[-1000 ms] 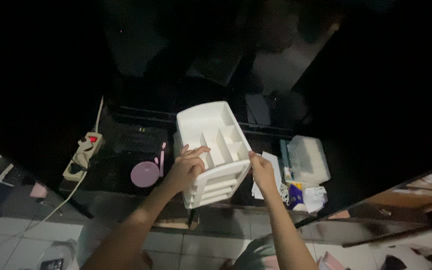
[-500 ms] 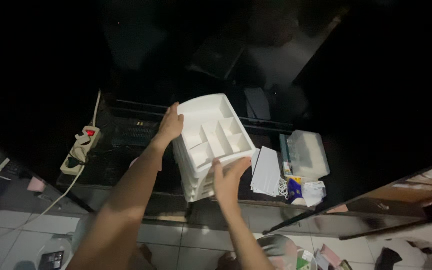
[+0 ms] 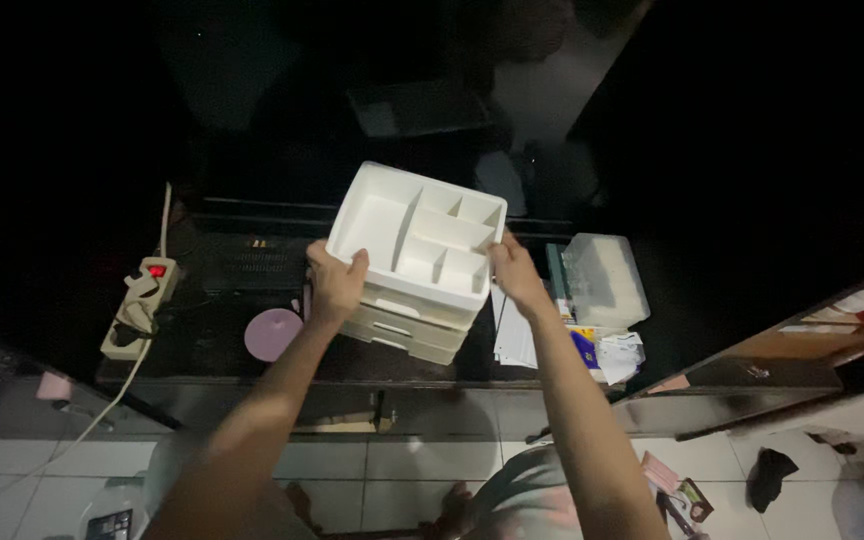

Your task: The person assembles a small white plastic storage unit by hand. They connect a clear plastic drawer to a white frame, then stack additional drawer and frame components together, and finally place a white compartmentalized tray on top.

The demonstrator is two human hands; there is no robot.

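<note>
White plastic drawer organiser sits gripped between both hands above the dark table: left hand clasps its left side, right hand its right, beside a pink disc

Both hands gripped a white desk organizer with drawers and an open, divided top tray. Left hand clasped its left side, right hand its right edge. Below it lay a dark shelf. A pink round disc sat just left; a power strip farther left. A translucent plastic box and papers lay to the right.
</note>
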